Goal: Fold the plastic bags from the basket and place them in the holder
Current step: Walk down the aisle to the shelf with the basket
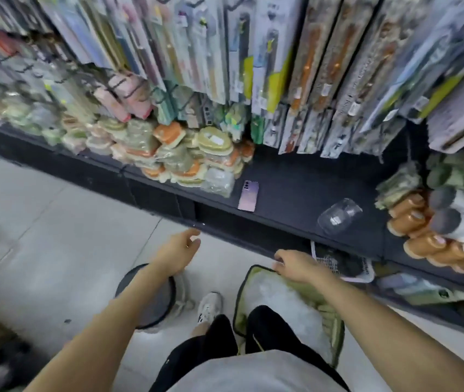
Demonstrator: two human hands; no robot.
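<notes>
Left grip (181, 248) slack, right grip (293, 264) curled.

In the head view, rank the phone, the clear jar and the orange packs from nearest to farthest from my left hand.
1. Phone, on the shelf, just up-right of the left hand.
2. Clear jar, lying farther right on the shelf.
3. Orange packs, stacked at the far right.

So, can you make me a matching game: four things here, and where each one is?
1 phone
2 clear container
3 green basket
4 black stool

A on the floor, rim gripped by the right hand
B flat on the dark shelf by stacked packs
C on the floor, no hand on it
D on its side on the shelf

Pairs: 1-B, 2-D, 3-A, 4-C
</notes>
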